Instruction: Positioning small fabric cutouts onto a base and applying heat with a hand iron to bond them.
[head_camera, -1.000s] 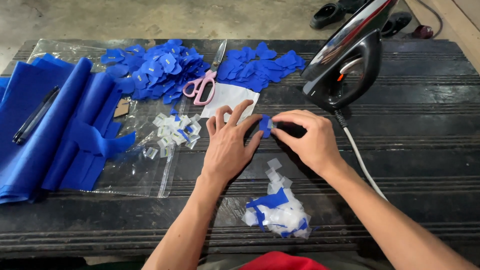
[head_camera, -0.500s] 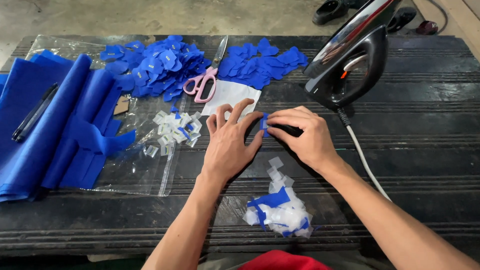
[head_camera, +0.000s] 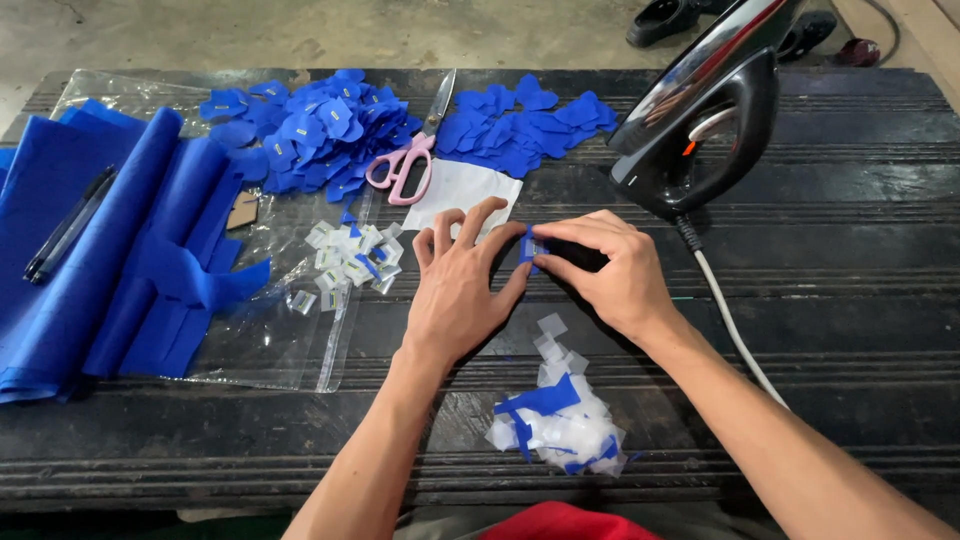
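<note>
At six o'clock lies a scrap heap (head_camera: 558, 425) of white and blue offcuts. Just above it, the left hand (head_camera: 462, 290) rests flat with fingers spread, steadying the work, while the right hand (head_camera: 610, 270) pinches a small blue fabric piece (head_camera: 532, 247). At one o'clock stands the iron (head_camera: 700, 125); at eleven, pink scissors (head_camera: 405, 165).

The work surface is a dark table (head_camera: 850, 300) with ridged boards running left to right, worn and dusty along the grooves. Beyond its far edge lies a bare grey concrete floor (head_camera: 300, 30). A pair of black shoes (head_camera: 680, 15) stands on that floor. Lighting is even and diffuse, without hard shadows.
</note>
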